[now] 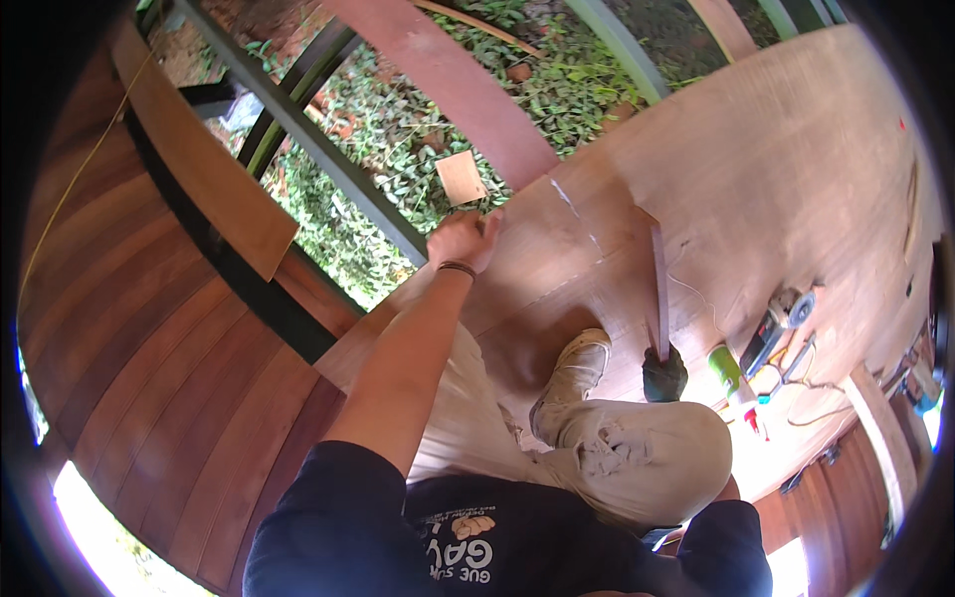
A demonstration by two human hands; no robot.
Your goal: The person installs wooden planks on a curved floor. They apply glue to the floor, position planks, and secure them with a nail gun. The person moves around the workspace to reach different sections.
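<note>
My left hand, bare with a dark band at the wrist, is at the edge of a broad wooden panel, beside a gap over greenery. Its fingers are curled; what they hold, if anything, is hidden. My right hand, in a dark glove, grips the near end of a narrow brown wooden strip. The strip reaches away from me over the panel. A pale broken line is marked on the panel between my hands. My shoe rests on the panel, with one knee bent.
An angle grinder, a green-and-white tube and several small tools lie right of my glove. Dark beams and a reddish plank cross the opening over plants. Laid boards cover the left, with a loose plank above.
</note>
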